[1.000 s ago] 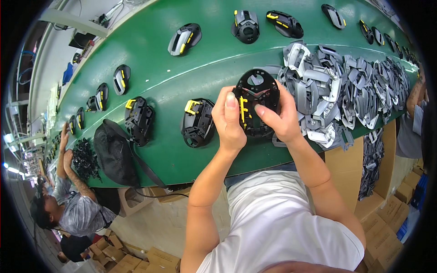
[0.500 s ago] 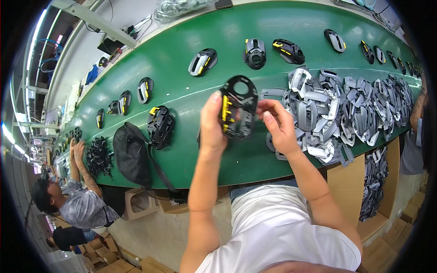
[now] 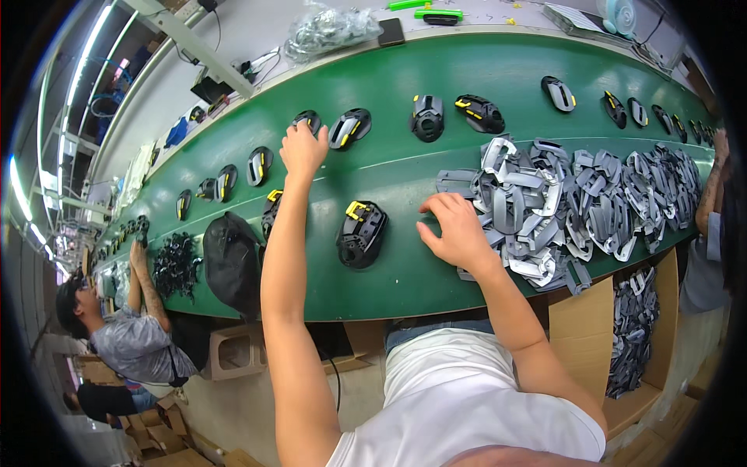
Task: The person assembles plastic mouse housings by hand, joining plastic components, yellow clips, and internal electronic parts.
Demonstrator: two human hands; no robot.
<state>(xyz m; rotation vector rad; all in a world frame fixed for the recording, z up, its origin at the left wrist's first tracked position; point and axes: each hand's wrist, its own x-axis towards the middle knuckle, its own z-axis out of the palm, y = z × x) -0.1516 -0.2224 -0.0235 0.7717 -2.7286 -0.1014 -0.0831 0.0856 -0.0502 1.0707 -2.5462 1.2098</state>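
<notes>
My left hand (image 3: 304, 152) reaches far across the green table, its fingers on a dark plastic shell (image 3: 309, 121) that they partly cover. Just right of it lies a grey-and-black shell (image 3: 350, 128) with yellow strips. My right hand (image 3: 457, 230) hovers beside the heap of grey plastic frames (image 3: 517, 206), fingers bent and apart from the thumb, holding nothing. Between my arms, a black shell with a yellow part (image 3: 362, 235) lies on the near side of the table. A similar black-and-yellow shell (image 3: 271, 210) is partly hidden behind my left forearm.
More shells (image 3: 427, 118) lie in a spaced row along the green surface. At the left are a black mesh bag (image 3: 232, 265), a pile of small black parts (image 3: 176, 265) and a co-worker (image 3: 140, 342). An open carton of grey parts (image 3: 599, 327) stands at the right.
Both hands were together at a raised black-and-yellow shell; they have parted. My left hand has moved far left to the row, where a shell now lies; my right hand has lowered, empty.
</notes>
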